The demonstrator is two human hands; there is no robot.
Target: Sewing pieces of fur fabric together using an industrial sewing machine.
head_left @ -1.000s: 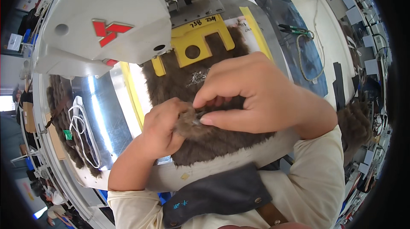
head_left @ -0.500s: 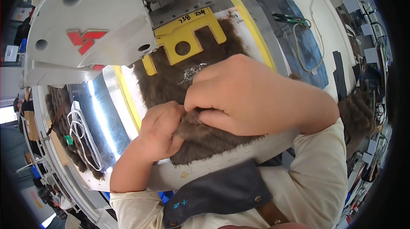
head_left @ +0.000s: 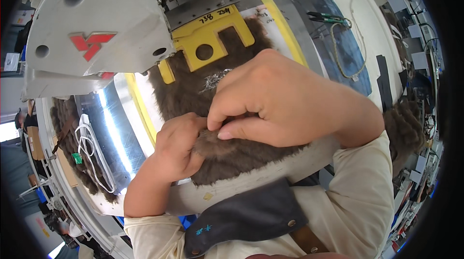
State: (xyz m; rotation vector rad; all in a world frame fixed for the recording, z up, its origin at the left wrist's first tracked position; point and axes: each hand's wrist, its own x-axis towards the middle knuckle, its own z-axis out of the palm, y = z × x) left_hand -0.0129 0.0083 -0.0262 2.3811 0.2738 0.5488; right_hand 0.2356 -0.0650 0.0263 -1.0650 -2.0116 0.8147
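A piece of brown fur (head_left: pixel 227 165) lies under both my hands on the machine bed. My left hand (head_left: pixel 179 145) is closed on the fur at its left side, bunching the pile up. Just right of it, my right hand (head_left: pixel 270 102) has thumb and forefinger drawn together low over the raised fur, close to the left fingertips; anything between them is too small to tell. A little heap of clear, shiny thread-like scraps (head_left: pixel 212 82) rests on the fur beyond my hands. Past it, a yellow template (head_left: pixel 208 41) with cutouts covers the fur's far part.
A white sewing machine head (head_left: pixel 92 22) looms at the upper left. Green-handled snips (head_left: pixel 328 19) and a cord loop (head_left: pixel 336 51) lie at the right. More brown fur (head_left: pixel 406 133) hangs at the far right; a white cord (head_left: pixel 89 145) lies at the left.
My right thumb and forefinger have shifted slightly left, and the thumb now shows more. My left hand stays at the fur. The whole view has shifted a little.
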